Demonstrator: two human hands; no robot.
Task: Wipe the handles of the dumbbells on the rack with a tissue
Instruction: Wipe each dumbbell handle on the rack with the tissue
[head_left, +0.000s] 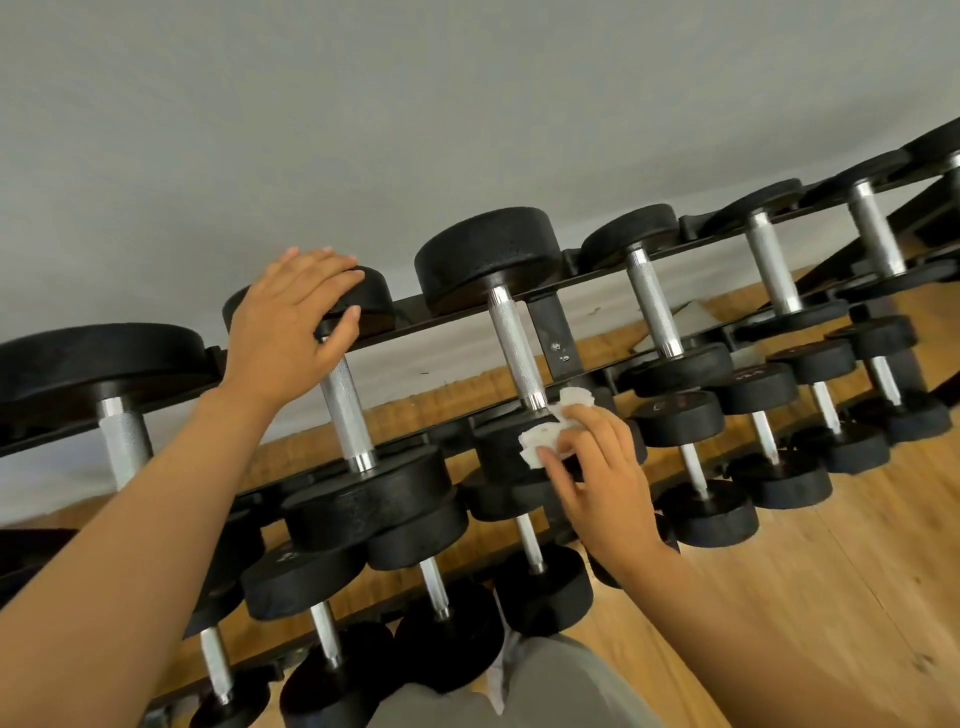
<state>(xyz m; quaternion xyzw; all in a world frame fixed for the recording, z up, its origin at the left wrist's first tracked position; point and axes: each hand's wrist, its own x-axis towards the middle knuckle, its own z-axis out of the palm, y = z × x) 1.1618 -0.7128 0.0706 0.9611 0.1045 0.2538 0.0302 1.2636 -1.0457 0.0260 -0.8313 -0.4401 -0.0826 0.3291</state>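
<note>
Pinching the crumpled white tissue (550, 431), the right hand (605, 478) sits at the near end of the knurled steel dumbbell handle (514, 348) (long axis running up-left, away); the left hand (291, 317) rests flat-fingered on the neighbouring black dumbbell head (363, 299) on the black metal rack's (553, 325) top shelf.

Left hand (291, 317) rests on the far head of one top-rack (553, 332) dumbbell (345, 410); right hand (605, 483) holds tissue (540, 441) at the near end of the next dumbbell's handle (514, 348) to its right.

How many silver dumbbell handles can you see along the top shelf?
6: far left, beside the left hand, by the tissue, then three rightward. Another may sit cut off at the right edge.
</note>
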